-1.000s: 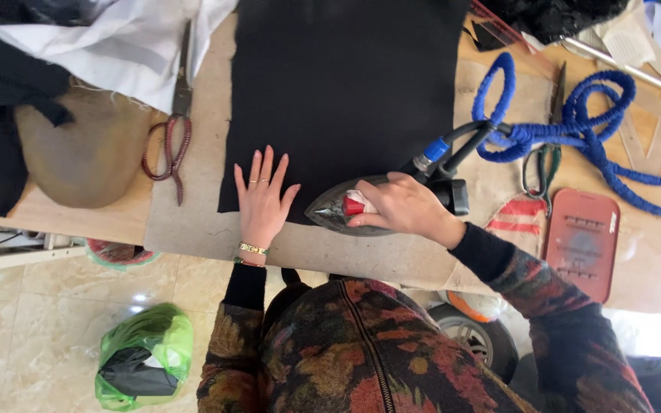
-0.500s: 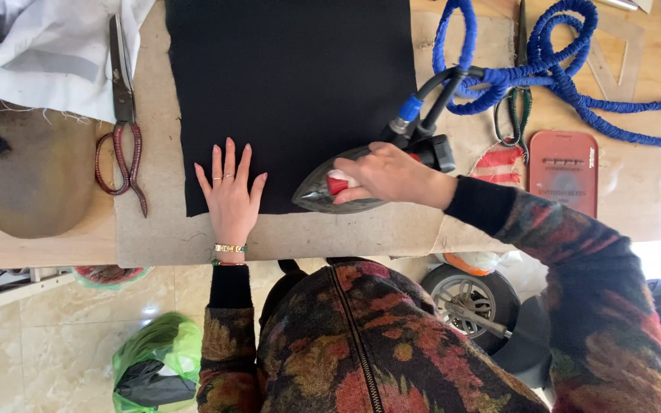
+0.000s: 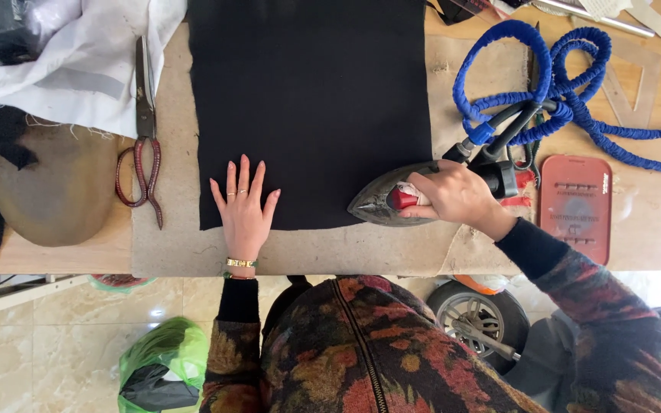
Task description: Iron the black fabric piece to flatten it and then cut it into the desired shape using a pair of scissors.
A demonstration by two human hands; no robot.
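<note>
Head view: right hand [image 3: 460,195] clenches the iron [image 3: 392,203] at the black cloth's [image 3: 307,107] near edge; left hand [image 3: 245,210], fingers spread, rests flat on the cloth, most of it lying beyond the iron.

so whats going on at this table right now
A person is ironing a black cloth spread on a padded table. The right hand grips the iron at the cloth's lower right edge, while the left hand lies flat, fingers spread, on its lower edge. Scissors lie to the left, and a blue hose coils behind the iron.
</note>
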